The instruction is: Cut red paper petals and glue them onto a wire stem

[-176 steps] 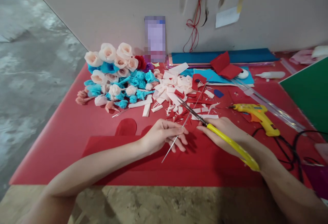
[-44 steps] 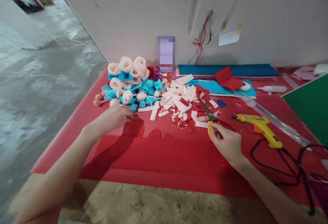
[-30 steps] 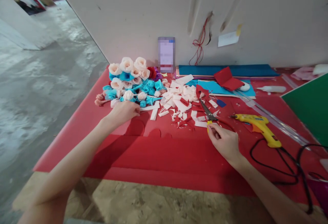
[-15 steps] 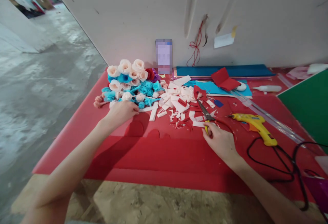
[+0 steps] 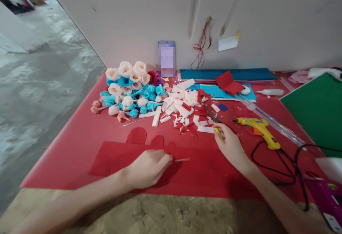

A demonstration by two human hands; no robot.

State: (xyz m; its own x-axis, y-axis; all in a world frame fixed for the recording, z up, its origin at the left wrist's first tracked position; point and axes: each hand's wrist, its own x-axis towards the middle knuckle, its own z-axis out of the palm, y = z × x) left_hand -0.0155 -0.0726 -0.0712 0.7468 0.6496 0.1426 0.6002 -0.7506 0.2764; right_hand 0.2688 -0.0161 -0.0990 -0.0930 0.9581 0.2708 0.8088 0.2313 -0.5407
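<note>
My left hand (image 5: 149,168) is closed over a long red paper sheet (image 5: 107,155) near the table's front. From its fingertips a thin pale stick (image 5: 182,159), slightly blurred, points right. My right hand (image 5: 231,145) grips the yellow handle of the scissors (image 5: 212,113), whose dark blades lie over paper scraps and point away from me. Rounded red paper pieces (image 5: 136,135) lie along the sheet's far edge. Beyond them is a heap of paper flowers (image 5: 125,91) in cream, blue and pink. White and red scraps (image 5: 183,105) are piled beside the flowers.
A yellow glue gun (image 5: 258,128) with a black cord lies right of my right hand. A green board (image 5: 317,112) stands at the far right. A phone (image 5: 166,59) leans on the wall. Blue paper (image 5: 227,74) and a white bottle (image 5: 271,92) are at the back.
My left hand has moved from the flowers toward me and to the right, now with the thin pale stick in its fingers. My right hand stays on the scissors. The view has shifted slightly.
</note>
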